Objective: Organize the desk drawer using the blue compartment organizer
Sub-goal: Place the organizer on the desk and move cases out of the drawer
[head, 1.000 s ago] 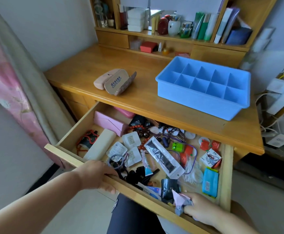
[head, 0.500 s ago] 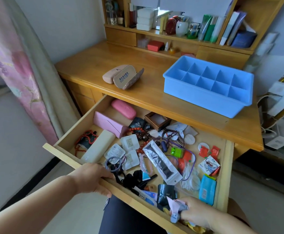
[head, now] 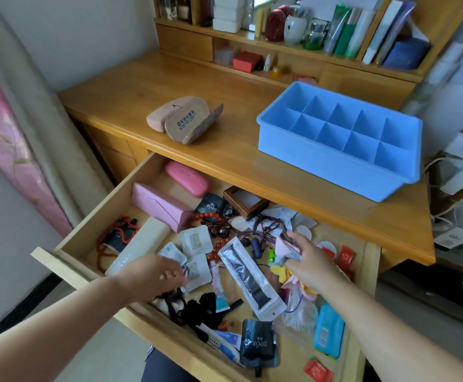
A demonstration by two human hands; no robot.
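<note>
Now both hands are down in the open drawer [head: 67, 245]. The blue organizer [head: 337, 139] sits up on the tabletop [head: 225, 161], past the hands and off to the right, its long side running left to right. The right hand [head: 309, 267] is nearer and pinches a small pink thing [head: 285, 247]. The left hand [head: 153, 277] curls over white packets [head: 196, 242]; I cannot tell if it grips anything.

The left forearm enters from about eight o'clock, reaching toward two o'clock; the left hand [head: 153, 274] hangs palm down, fingers loosely curled, what they touch hidden beneath them; the right forearm enters from about four o'clock, reaching toward eleven o'clock; the right hand [head: 307, 260] is extended, its fingers pinching a small pale pink and grey item.
</note>
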